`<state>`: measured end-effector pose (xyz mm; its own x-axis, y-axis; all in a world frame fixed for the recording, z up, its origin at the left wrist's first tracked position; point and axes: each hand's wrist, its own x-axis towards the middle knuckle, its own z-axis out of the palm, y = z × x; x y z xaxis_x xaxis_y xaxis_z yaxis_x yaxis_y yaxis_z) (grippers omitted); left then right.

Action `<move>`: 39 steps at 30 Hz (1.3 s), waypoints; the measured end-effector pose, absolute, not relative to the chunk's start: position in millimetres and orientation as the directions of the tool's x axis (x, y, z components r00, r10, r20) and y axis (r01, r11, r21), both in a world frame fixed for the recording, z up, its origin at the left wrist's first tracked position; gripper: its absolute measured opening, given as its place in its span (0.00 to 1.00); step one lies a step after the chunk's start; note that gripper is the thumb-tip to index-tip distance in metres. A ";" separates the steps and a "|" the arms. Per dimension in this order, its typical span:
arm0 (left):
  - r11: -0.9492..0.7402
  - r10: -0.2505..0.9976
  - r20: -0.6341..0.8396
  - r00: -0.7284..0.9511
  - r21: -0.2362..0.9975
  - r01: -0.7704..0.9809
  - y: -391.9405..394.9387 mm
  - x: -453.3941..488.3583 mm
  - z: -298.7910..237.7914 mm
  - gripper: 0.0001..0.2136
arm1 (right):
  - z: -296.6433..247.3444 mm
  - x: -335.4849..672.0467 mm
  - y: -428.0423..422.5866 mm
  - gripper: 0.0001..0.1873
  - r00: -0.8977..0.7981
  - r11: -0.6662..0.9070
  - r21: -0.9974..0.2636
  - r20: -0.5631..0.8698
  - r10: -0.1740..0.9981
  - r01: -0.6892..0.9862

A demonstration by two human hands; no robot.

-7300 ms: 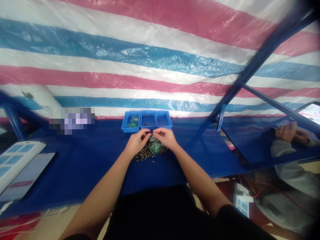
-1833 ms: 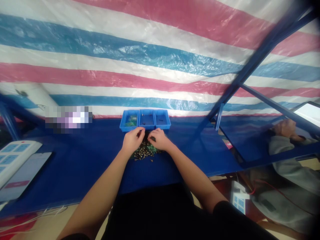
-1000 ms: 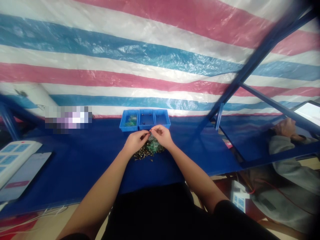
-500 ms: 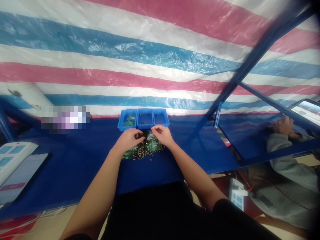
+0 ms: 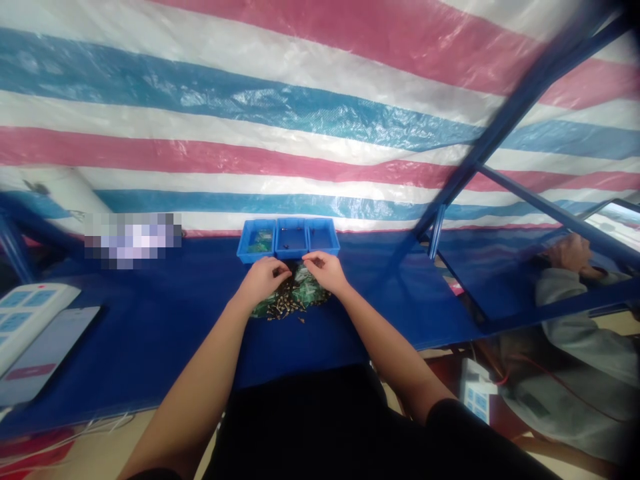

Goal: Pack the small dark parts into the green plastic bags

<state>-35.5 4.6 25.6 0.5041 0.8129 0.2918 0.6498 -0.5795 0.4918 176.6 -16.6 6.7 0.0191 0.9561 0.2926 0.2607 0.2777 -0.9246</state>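
Note:
My left hand (image 5: pixel 264 281) hovers over the left part of a heap, its thumb and fingers curled into a pinch. Opposite it, my right hand (image 5: pixel 326 272) is also pinched, with its fingertips close to the front of the bins. Whatever either hand holds is too small to make out. Below and between them lie many small brass-coloured pieces, perhaps screws (image 5: pixel 284 307), partly on green-tinted clear plastic (image 5: pixel 309 288). Behind the hands stand three blue bins in a row: the left bin (image 5: pixel 241 249) holds green material, while the middle bin (image 5: pixel 291 254) and right bin (image 5: pixel 334 244) contain a few dark bits.
A phone (image 5: pixel 55 353) and a white power strip (image 5: pixel 30 313) lie on the blue table (image 5: pixel 175 347) at left. A blue metal frame (image 5: pixel 463 170) rises at right. Beyond it are a co-worker's hands (image 5: pixel 570 252) and grey sleeve (image 5: pixel 563 300). Striped sheeting (image 5: pixel 300 113) hangs behind.
My left hand has shifted very slightly right relative to the heap. My right hand is almost unmoved, and the view has tilted a little.

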 end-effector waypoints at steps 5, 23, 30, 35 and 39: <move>-0.598 0.802 0.318 0.506 0.416 0.685 3.6 -32.3 21.6 0.11 | 5.1 176.8 -16.2 0.12 0.008 0.292 -0.911 0.308 0.951 0.290; -0.665 0.741 0.385 0.550 0.304 0.683 6.5 -27.6 12.8 0.10 | 8.5 179.8 -16.2 0.11 0.009 0.315 -0.901 0.332 0.943 0.298; -0.662 0.747 0.479 0.461 0.463 0.590 4.6 -24.2 17.8 0.09 | 11.7 178.5 -17.8 0.12 0.020 0.320 -0.918 0.334 0.942 0.233; -0.603 0.792 0.483 0.373 0.529 0.597 -1.6 -19.6 20.5 0.08 | 14.5 177.5 -18.6 0.12 0.035 0.343 -0.918 0.356 0.934 0.199; -0.535 0.834 0.486 0.260 0.598 0.597 -4.1 -18.4 18.9 0.10 | 18.7 177.4 -20.8 0.13 0.047 0.345 -0.913 0.363 0.931 0.217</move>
